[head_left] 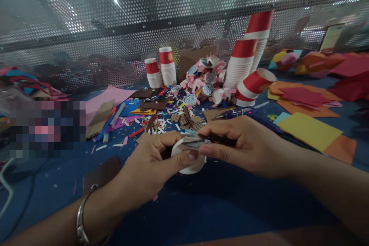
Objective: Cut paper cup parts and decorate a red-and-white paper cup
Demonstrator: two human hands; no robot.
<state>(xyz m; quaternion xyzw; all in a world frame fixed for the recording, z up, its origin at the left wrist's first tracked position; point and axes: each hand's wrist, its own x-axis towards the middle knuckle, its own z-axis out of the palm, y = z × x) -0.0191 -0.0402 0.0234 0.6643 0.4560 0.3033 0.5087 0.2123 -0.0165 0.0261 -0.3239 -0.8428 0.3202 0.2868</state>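
Note:
My left hand point(155, 163) is closed around a white paper cup point(192, 166), thumb across its rim, just above the blue table. My right hand point(240, 144) is closed on a pair of scissors point(197, 143) whose metal blades lie across the cup's rim. The two hands meet at the cup in the middle of the view. A silver bangle point(82, 219) sits on my left wrist.
Stacks of red-and-white paper cups point(245, 61) stand at the back by a perforated metal screen. Cut cup pieces point(206, 78) lie heaped between them. Paper scraps point(155, 119), brown card and coloured sheets point(309, 130) cover the blue table point(201, 207).

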